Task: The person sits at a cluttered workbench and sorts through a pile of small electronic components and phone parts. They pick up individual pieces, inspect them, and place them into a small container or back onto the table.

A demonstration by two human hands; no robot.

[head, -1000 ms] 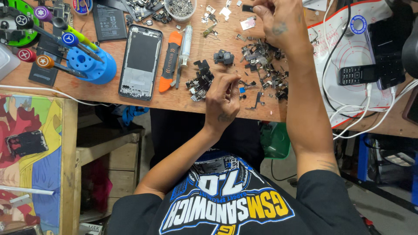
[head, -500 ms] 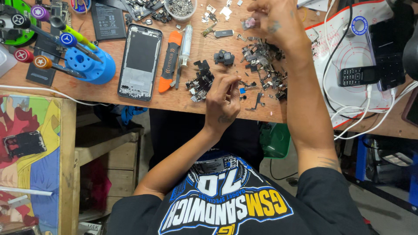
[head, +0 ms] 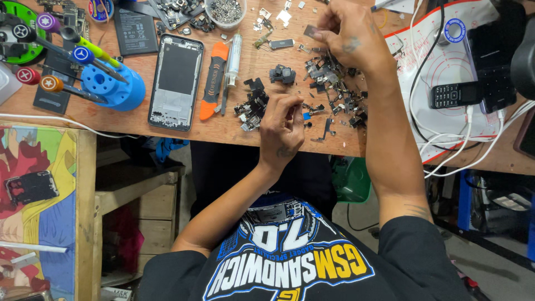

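My right hand [head: 351, 36] is over the far side of the wooden bench [head: 184, 129], pinching a small flat metal piece [head: 311, 32] between thumb and fingertips. Just below it lies a scatter of several small dark phone parts [head: 337, 89]. My left hand [head: 281, 125] rests at the bench's near edge with its fingers curled shut, next to a smaller pile of black parts [head: 252, 103] and a tiny blue part [head: 307, 115]. Whether it holds anything is hidden.
A bare phone frame [head: 176, 81], an orange pry tool [head: 212, 78] and a syringe [head: 233, 53] lie to the left. A blue screwdriver stand [head: 106, 83] is further left. A bowl of screws [head: 225, 11] sits at the back. A keypad phone [head: 450, 95] and white cables [head: 462, 139] are on the right.
My right hand came slightly nearer and now pinches a flat metal piece. A small dark oblong part now lies left of it. My left hand has barely moved.
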